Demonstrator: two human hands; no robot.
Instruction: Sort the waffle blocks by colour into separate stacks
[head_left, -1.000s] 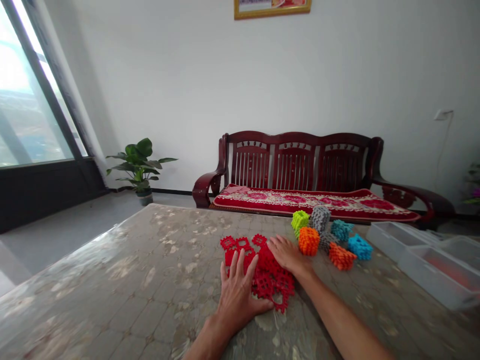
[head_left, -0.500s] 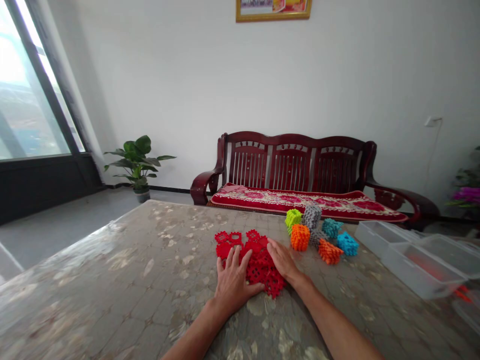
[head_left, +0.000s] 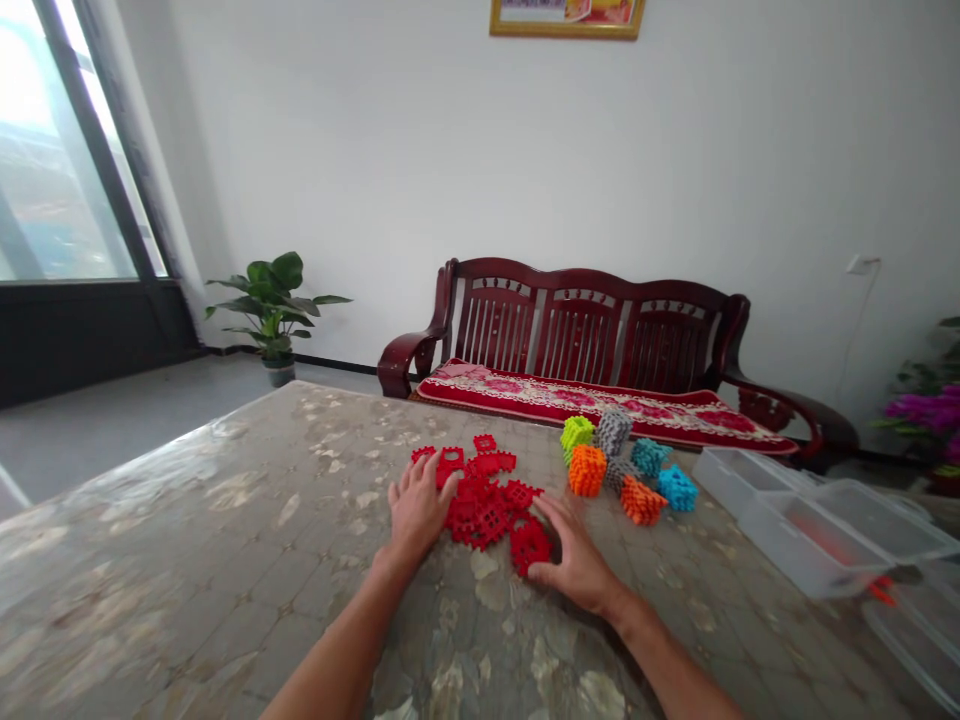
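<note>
Flat red plastic pieces with toothed edges and cut-out holes lie in a loose pile [head_left: 480, 505] on the table. At the pile's left side, my left hand [head_left: 416, 508] rests with its fingers spread, touching the outer pieces. My right hand [head_left: 579, 558] is on the right side, thumb and fingers apart around a red square piece [head_left: 529, 546] that lies a little off the pile. Its thumb seems to touch that piece's near edge. A smaller red piece [head_left: 484, 443] lies at the far side of the pile.
Beyond my right hand stand built cubes: lime green [head_left: 577, 438], grey [head_left: 613, 432], orange [head_left: 587, 470], teal [head_left: 650, 456] and blue [head_left: 678, 488]. Clear plastic boxes [head_left: 795, 540] sit at the table's right. A wooden bench [head_left: 585, 320] is behind the patterned tablecloth [head_left: 285, 560].
My hands have moved apart, the left one leftward and the right one off the pile's top right. The red pieces are more spread out, and the view has shifted slightly.
</note>
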